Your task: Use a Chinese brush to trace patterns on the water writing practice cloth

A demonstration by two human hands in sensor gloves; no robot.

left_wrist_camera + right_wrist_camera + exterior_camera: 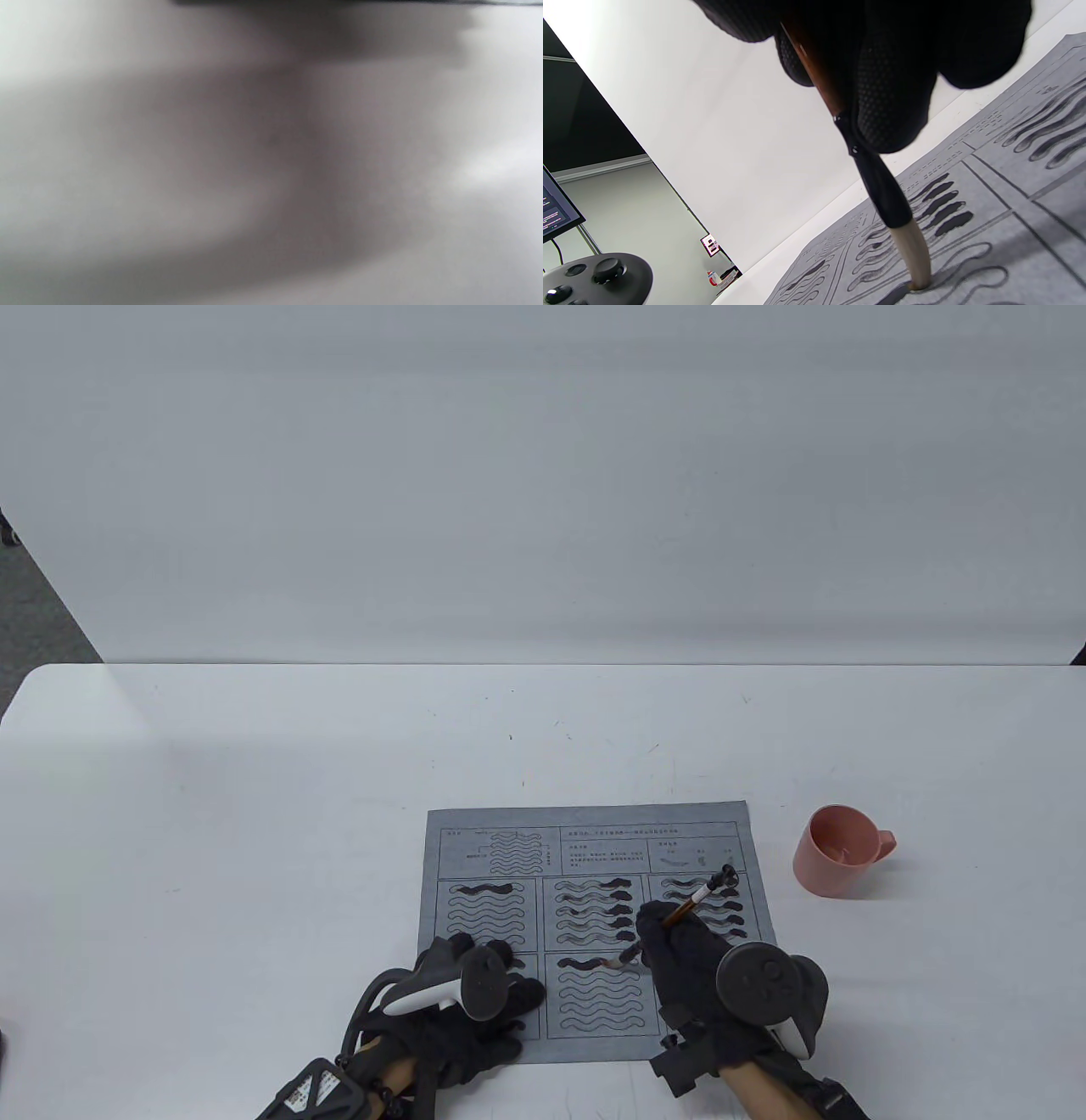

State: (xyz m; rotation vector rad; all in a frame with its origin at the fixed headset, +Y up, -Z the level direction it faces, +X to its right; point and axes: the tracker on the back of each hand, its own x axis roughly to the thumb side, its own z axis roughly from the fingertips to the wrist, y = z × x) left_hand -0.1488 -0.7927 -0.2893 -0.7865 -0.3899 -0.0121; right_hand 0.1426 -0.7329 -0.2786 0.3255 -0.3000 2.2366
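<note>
A grey water-writing cloth (594, 848) printed with boxes of wavy outlines lies near the table's front edge. Several waves in the upper boxes are traced dark. My right hand (679, 950) grips a Chinese brush (691, 899) with a brown shaft, tilted up to the right. The brush tip (618, 960) touches the top wave of the lower middle box, whose left part is dark. In the right wrist view the gloved fingers (891, 93) hold the brush (882, 190) with its bristles (916, 262) pressed on the cloth (1009, 237). My left hand (475, 993) rests flat on the cloth's lower left part.
A pink cup (836, 850) stands on the white table (254, 814) to the right of the cloth. The left wrist view is a grey blur. A monitor (555, 207) shows at the left of the right wrist view.
</note>
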